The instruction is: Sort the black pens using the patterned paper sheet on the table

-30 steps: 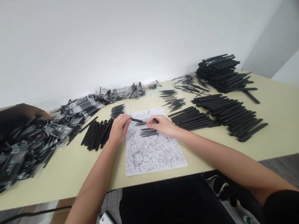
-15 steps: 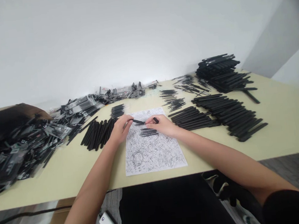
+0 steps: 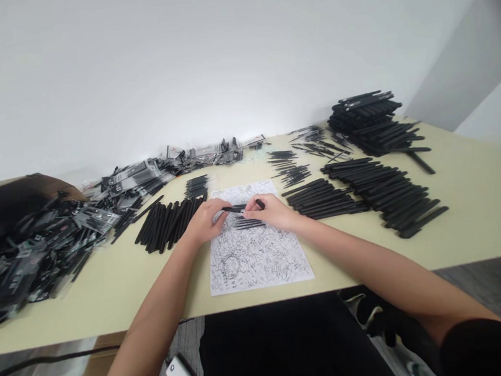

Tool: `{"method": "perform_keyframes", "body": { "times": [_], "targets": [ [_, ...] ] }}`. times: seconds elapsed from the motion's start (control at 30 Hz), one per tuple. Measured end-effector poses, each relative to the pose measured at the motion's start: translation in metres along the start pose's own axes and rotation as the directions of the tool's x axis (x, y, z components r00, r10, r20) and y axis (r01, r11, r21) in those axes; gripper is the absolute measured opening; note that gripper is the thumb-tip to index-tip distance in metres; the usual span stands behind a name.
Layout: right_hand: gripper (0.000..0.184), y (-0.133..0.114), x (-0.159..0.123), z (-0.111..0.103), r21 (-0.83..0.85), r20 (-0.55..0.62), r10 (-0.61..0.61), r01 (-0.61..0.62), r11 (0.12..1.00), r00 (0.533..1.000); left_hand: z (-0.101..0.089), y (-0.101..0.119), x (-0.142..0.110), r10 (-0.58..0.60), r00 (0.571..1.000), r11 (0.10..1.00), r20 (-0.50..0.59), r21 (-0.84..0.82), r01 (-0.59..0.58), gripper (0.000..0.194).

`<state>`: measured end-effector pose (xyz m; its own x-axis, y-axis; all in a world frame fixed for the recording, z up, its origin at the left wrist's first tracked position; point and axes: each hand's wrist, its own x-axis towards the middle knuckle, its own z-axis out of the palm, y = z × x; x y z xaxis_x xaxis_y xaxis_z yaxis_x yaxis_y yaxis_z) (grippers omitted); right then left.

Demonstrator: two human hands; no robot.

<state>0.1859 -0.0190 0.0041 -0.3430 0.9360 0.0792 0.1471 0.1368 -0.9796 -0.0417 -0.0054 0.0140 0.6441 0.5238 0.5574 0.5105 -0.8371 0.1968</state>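
My left hand and my right hand are close together above a printed black-and-white sheet of paper. A slim black pen-like stick is pinched in my left fingers, its far end reaching toward my right hand. My right fingers grip a short black piece. Just below both hands, several thin black sticks lie side by side on the sheet.
Rows of black sticks lie left of the sheet, more to its right, and a heap at the back right. Plastic-packed sticks spill from a brown bag at left.
My left hand has moved right, toward my right hand, carrying the black stick. The gap between my hands has narrowed. The sheet and rows have not moved.
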Motion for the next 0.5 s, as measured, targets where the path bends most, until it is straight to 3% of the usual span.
{"method": "perform_keyframes", "body": {
  "times": [0.27,0.5],
  "targets": [
    [0.018,-0.002,-0.001,0.0,-0.037,0.012,-0.006,0.007,0.999,1.0,0.006,0.01,0.003,0.013,0.99,0.996,0.137,0.081,-0.024,0.022],
    [0.019,0.001,-0.001,0.001,-0.007,0.037,-0.013,0.013,1.0,0.999,0.01,0.018,0.006,0.015,0.983,0.993,0.186,0.109,-0.035,0.027]
  ]
}}
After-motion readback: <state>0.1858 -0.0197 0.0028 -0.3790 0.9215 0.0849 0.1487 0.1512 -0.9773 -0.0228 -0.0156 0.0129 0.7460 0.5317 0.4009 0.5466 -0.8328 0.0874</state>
